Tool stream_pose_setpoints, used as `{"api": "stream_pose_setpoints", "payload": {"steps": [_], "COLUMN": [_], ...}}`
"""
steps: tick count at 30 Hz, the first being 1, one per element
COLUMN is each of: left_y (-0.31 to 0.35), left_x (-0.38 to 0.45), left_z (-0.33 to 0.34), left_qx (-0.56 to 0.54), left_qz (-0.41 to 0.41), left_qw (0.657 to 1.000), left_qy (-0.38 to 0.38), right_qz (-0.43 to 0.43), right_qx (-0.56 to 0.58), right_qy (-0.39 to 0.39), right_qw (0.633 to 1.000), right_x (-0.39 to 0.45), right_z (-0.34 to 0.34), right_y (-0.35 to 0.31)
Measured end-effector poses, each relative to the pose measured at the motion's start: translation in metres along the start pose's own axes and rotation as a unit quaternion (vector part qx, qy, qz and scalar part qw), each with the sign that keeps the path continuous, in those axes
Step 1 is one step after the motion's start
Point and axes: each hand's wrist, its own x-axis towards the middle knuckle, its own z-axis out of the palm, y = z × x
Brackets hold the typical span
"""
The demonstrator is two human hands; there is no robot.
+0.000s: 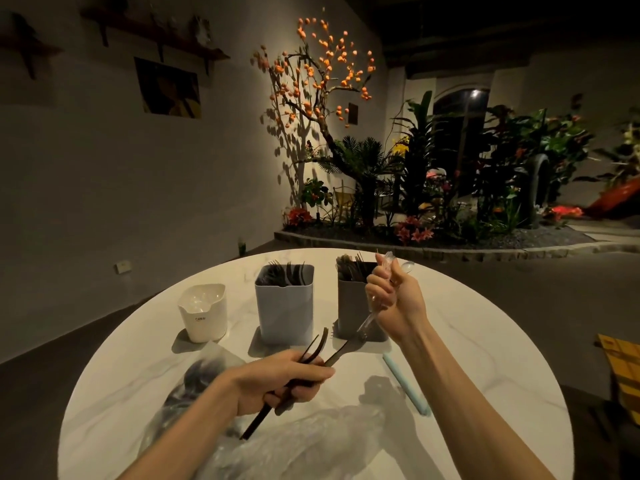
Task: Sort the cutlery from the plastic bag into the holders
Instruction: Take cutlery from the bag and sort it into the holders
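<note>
My left hand (282, 381) grips a small bunch of black cutlery (320, 351), a fork and a knife-like piece, over the round white table (138, 358). My right hand (393, 296) is raised and holds clear plastic spoons (405, 268) in front of the dark grey holder (349, 306), which contains dark cutlery. The middle light grey holder (284, 306) is full of black forks. A small white holder (203, 311) at the left has clear pieces inside. The clear plastic bag (277, 441) lies crumpled near the table's front edge, under my left forearm, with dark cutlery in it.
A pale blue stick-like object (405, 384) lies on the table right of my hands. A yellow patterned seat or cloth (623, 375) shows at the right edge. Beyond the table are a planted bed and an orange-fruited tree.
</note>
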Motion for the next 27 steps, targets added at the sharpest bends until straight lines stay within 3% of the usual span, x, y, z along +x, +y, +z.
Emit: {"api": "stream_pose_setpoints", "payload": {"steps": [5, 13, 16, 20, 24, 27], "left_y": [-0.02, -0.024, -0.027, -0.03, -0.042, -0.044], "left_x": [0.01, 0.049, 0.061, 0.07, 0.08, 0.081], "left_z": [-0.01, -0.006, -0.007, -0.002, -0.004, -0.002], "left_qx": [-0.05, -0.157, -0.149, -0.055, -0.124, -0.138], "left_qz": [-0.026, 0.029, 0.039, 0.048, 0.056, 0.061], "left_qw": [0.997, 0.979, 0.98, 0.979, 0.97, 0.96], "left_qy": [0.052, 0.125, 0.127, 0.192, 0.203, 0.234], "right_qz": [-0.004, 0.029, 0.012, -0.003, -0.019, -0.002], "right_qx": [0.024, -0.014, -0.077, -0.108, -0.214, -0.341], "right_qy": [0.015, 0.037, 0.053, 0.068, 0.053, 0.034], "right_qw": [1.0, 0.999, 0.996, 0.992, 0.975, 0.94], "right_x": [0.009, 0.006, 0.007, 0.01, 0.014, 0.01], "right_z": [-0.012, -0.039, -0.048, -0.061, -0.067, -0.069], "right_y": [0.0, 0.047, 0.067, 0.084, 0.09, 0.092]}}
